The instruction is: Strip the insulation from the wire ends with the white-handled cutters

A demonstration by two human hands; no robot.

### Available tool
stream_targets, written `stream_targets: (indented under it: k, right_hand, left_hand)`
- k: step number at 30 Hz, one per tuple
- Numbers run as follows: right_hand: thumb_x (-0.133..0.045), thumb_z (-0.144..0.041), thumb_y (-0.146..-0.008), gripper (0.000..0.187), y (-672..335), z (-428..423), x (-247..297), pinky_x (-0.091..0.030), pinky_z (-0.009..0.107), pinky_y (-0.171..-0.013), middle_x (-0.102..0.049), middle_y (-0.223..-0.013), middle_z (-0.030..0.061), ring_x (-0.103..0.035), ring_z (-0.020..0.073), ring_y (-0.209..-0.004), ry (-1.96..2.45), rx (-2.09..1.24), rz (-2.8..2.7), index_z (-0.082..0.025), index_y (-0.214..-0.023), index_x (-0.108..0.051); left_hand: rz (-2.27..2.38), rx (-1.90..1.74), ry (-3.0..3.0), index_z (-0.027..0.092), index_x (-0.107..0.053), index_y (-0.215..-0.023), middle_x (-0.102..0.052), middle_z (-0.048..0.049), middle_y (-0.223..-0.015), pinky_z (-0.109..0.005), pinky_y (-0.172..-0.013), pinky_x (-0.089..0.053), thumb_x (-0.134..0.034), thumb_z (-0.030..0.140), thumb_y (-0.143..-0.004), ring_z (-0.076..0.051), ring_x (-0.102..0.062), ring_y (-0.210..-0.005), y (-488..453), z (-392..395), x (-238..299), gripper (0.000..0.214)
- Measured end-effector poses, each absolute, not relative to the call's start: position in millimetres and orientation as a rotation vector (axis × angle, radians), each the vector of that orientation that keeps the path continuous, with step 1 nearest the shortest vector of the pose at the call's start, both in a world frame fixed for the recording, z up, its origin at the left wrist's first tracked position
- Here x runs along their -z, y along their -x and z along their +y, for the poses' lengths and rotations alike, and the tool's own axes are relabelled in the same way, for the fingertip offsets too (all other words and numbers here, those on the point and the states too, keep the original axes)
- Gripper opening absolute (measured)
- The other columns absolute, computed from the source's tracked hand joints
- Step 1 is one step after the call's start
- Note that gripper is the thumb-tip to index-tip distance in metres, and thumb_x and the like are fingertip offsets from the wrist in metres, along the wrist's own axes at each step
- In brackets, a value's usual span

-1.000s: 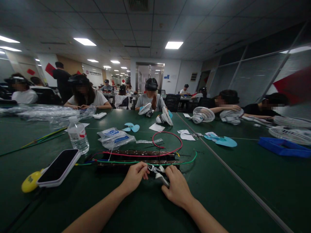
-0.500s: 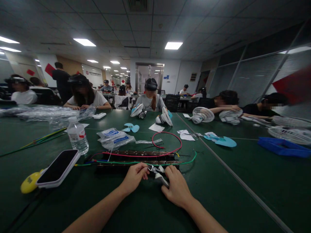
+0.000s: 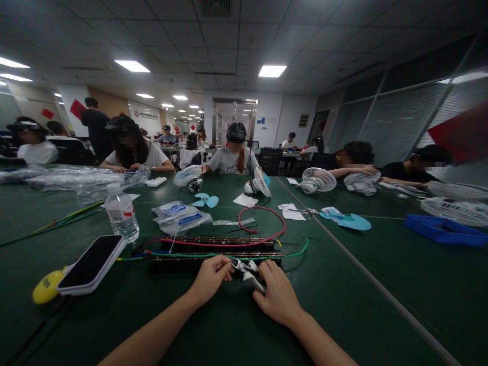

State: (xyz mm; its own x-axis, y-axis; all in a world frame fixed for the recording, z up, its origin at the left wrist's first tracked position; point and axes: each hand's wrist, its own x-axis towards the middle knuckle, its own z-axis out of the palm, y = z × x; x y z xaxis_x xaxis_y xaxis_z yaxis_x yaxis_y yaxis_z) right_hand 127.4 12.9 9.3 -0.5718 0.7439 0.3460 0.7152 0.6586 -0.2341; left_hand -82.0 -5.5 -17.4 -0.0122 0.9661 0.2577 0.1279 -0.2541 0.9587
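My right hand is closed around pliers with white and grey handles, their jaws pointing left. At the jaws, my left hand is pinched closed; whatever lies between its fingertips is too small to make out. Just beyond both hands are long black strips with rows of metal along them. A green wire runs along the strips, and a red wire loops up behind them.
To the left are a phone, a yellow oval object and a water bottle. Plastic bags, blue fan blades and a blue tray lie farther off. Across the table a co-worker sits by fan heads.
The co-worker opposite has moved one fan head to the left, with an arm now stretched out to it. My hands and the pliers stay almost where they were.
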Motion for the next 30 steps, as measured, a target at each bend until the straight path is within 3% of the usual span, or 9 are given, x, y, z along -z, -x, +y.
stream_targets:
  k: [13, 19, 23, 30]
  right_hand:
    - [-0.051, -0.021, -0.064, 0.024, -127.5, 14.0, -2.3, -0.035, 0.03, -0.071, -0.051, -0.093, 0.0046, -0.045, 0.0191, -0.082, 1.147, -0.071, -2.419, -0.02, -0.086, -0.044]
    - [-0.054, -0.022, -0.064, 0.058, -128.4, 18.1, 9.2, -0.036, 0.035, -0.087, -0.053, -0.111, 0.0097, -0.049, 0.0229, -0.097, 1.126, -0.048, -2.378, -0.015, -0.12, -0.041]
    - [-0.055, -0.026, -0.066, 0.048, -126.1, 18.8, 11.0, -0.039, 0.033, -0.086, -0.058, -0.107, 0.0101, -0.052, 0.0234, -0.098, 1.172, -0.001, -2.403, -0.016, -0.113, -0.051]
    - [-0.054, -0.03, -0.07, 0.044, -124.3, 16.6, 8.4, -0.04, 0.029, -0.075, -0.062, -0.097, 0.0079, -0.056, 0.0219, -0.088, 1.265, 0.066, -2.418, -0.017, -0.112, -0.054]
  left_hand:
    - [1.202, -1.314, -1.491, 0.011, -0.063, -0.077, -0.064, -0.0046, -0.069, -0.025, -0.057, -0.047, -0.057, 0.028, -0.079, -0.014, -0.06, -0.057, 80.3, -4.5, 20.7, 0.018]
    - [1.206, -1.294, -1.482, 0.012, -0.062, -0.078, -0.065, -0.0054, -0.071, -0.025, -0.056, -0.047, -0.055, 0.027, -0.08, -0.014, -0.061, -0.058, 79.7, -5.0, 19.2, 0.017]
    - [1.201, -1.298, -1.474, 0.012, -0.062, -0.079, -0.065, -0.0059, -0.074, -0.025, -0.055, -0.046, -0.055, 0.026, -0.08, -0.014, -0.061, -0.058, 79.5, -5.2, 20.1, 0.017]
    - [1.192, -1.299, -1.489, 0.012, -0.061, -0.079, -0.065, -0.0049, -0.072, -0.024, -0.054, -0.047, -0.055, 0.028, -0.081, -0.013, -0.061, -0.056, 78.9, -6.5, 18.5, 0.017]
